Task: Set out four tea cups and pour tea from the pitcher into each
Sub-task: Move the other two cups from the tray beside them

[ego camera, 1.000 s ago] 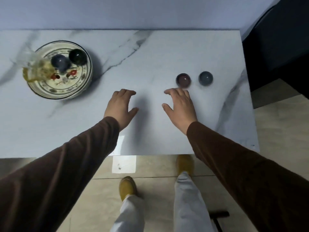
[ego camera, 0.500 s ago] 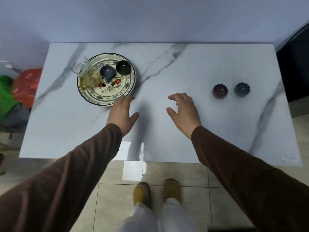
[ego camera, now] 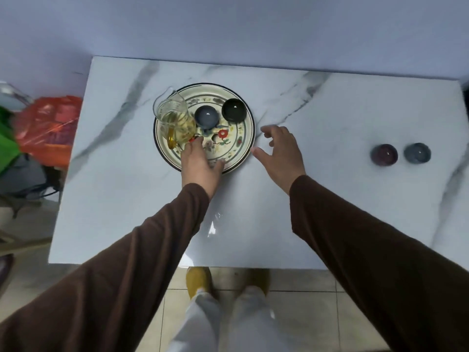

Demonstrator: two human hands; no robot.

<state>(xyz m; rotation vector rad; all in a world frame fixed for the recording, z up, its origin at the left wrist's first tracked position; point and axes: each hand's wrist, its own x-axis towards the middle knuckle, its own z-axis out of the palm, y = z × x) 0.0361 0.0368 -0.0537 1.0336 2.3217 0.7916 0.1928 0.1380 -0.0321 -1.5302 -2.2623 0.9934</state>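
1. The left hand point(ego camera: 200, 161), fingers loosely spread and holding nothing, lies over the plate point(ego camera: 242, 115) at 6 o'clock; a careless reach could knock the glass pitcher point(ego camera: 175, 120) at 9 o'clock and spill tea.
2. The right hand point(ego camera: 280, 154), open and empty, hovers at the plate's 3 o'clock; it could tip the blue-grey cup point(ego camera: 206, 117) or the dark cup point(ego camera: 234, 110).
3. Two cups point(ego camera: 383, 154) stand far right on the surface point(ego camera: 330, 199); carrying the others there risks a drop.

The tabletop point(ego camera: 330, 199) is white marble with grey veins. On it the plate point(ego camera: 243, 148) is cream, rimmed in black, painted with red flowers. On the plate: a clear glass pitcher point(ego camera: 175, 120) of pale yellow tea (amber handle), a grey-blue cup point(ego camera: 206, 117) and a near-black cup point(ego camera: 234, 110). Right of the plate, a dark plum cup point(ego camera: 383, 154) and a slate-blue cup point(ego camera: 417, 153). Sleeves point(ego camera: 157, 237) are brown
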